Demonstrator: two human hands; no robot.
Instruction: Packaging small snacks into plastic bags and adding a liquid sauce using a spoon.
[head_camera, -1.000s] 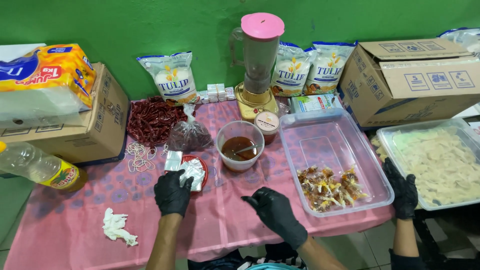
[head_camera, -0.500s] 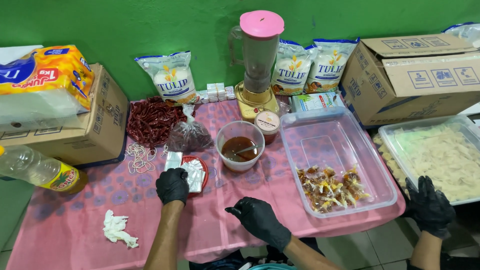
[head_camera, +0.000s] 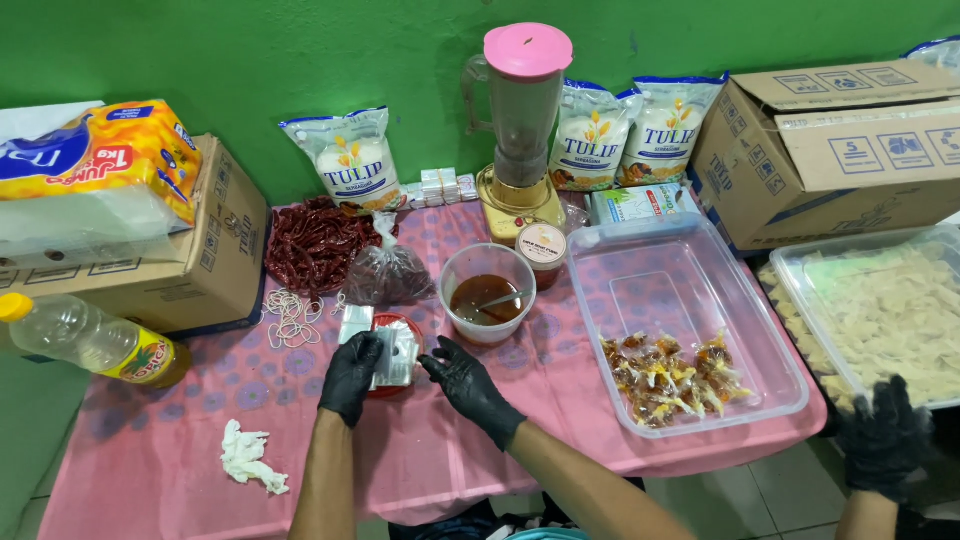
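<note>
Both my hands wear black gloves. My left hand (head_camera: 350, 378) rests on a stack of small clear plastic bags (head_camera: 395, 355) lying over a red lid (head_camera: 402, 330) on the pink tablecloth. My right hand (head_camera: 468, 388) reaches in from the right, its fingertips touching the edge of the same bags. Just behind stands a clear tub of brown sauce (head_camera: 485, 295) with a spoon in it. A tied bag of dark spice (head_camera: 388, 272) sits to its left.
A large clear tray (head_camera: 690, 275) holds several wrapped snack packets (head_camera: 670, 378). A blender (head_camera: 522, 130), flour bags, dried chillies (head_camera: 310, 245), rubber bands, an oil bottle (head_camera: 90, 340), cardboard boxes and a crumpled tissue (head_camera: 250, 455) surround the spot. Another person's gloved hand (head_camera: 885, 435) is at the right by a tray of crackers.
My right hand moved left and forward to the plastic bags beside my left hand. The other person's gloved hand dropped lower at the right edge.
</note>
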